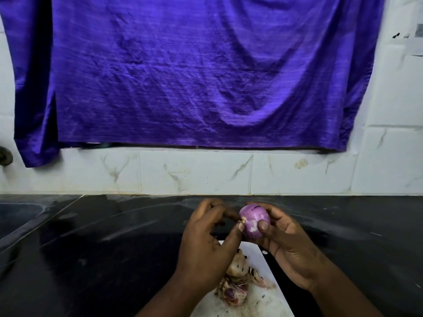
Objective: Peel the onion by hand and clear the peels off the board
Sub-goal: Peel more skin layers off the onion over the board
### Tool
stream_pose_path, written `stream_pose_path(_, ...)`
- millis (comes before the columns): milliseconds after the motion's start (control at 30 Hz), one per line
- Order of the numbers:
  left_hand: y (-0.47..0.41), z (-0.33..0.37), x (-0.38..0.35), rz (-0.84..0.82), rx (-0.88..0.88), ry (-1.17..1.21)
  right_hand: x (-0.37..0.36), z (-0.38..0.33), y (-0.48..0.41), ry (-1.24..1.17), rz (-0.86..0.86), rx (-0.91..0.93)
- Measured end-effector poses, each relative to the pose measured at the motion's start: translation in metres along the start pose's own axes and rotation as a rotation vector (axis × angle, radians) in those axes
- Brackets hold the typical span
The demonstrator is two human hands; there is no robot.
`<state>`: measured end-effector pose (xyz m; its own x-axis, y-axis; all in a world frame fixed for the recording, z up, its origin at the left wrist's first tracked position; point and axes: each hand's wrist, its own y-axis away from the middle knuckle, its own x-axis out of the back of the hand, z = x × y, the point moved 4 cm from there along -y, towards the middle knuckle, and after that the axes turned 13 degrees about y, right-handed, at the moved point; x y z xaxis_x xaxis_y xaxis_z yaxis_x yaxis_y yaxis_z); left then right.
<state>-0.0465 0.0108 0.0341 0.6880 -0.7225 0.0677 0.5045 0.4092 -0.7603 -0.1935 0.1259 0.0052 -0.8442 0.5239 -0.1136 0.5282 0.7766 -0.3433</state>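
Right hand (283, 243) cradles the onion (254, 221), left hand (206, 234) pinching at its root. Nearly bare now. Next, probably sweep the peels (238, 280) off the board (258, 255).

- The onion (253, 219), pale purple and glossy with its dry skin mostly gone, is being held in the air just above the board's far edge, with its pale, stubby end pointing left.
- The peels (238, 277), papery tan and purple scraps, are lying heaped along the middle of the board.
- The board (255, 256), white and speckled with small bits, is lying flat.
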Motion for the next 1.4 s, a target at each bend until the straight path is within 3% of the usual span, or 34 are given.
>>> stream_pose_path(333, -0.001, 0.0, 0.005, 0.005, -0.105, -0.2, -0.005, -0.001, 0.002, 0.179, 0.085, -0.021)
stream_pose_path(667, 0.0, -0.004, 0.004, -0.051, -0.08, -0.275, -0.003, -0.003, 0.003, 0.324, 0.082, -0.017)
stream_pose_path(1000, 0.004, 0.005, -0.004, -0.16, -0.286, -0.567, -0.003, -0.002, 0.004, 0.379, 0.099, -0.001)
stream_pose_path(1400, 0.002, 0.02, -0.014, -0.307, -0.217, -0.676, -0.001, 0.002, 0.001, 0.418, 0.082, 0.015)
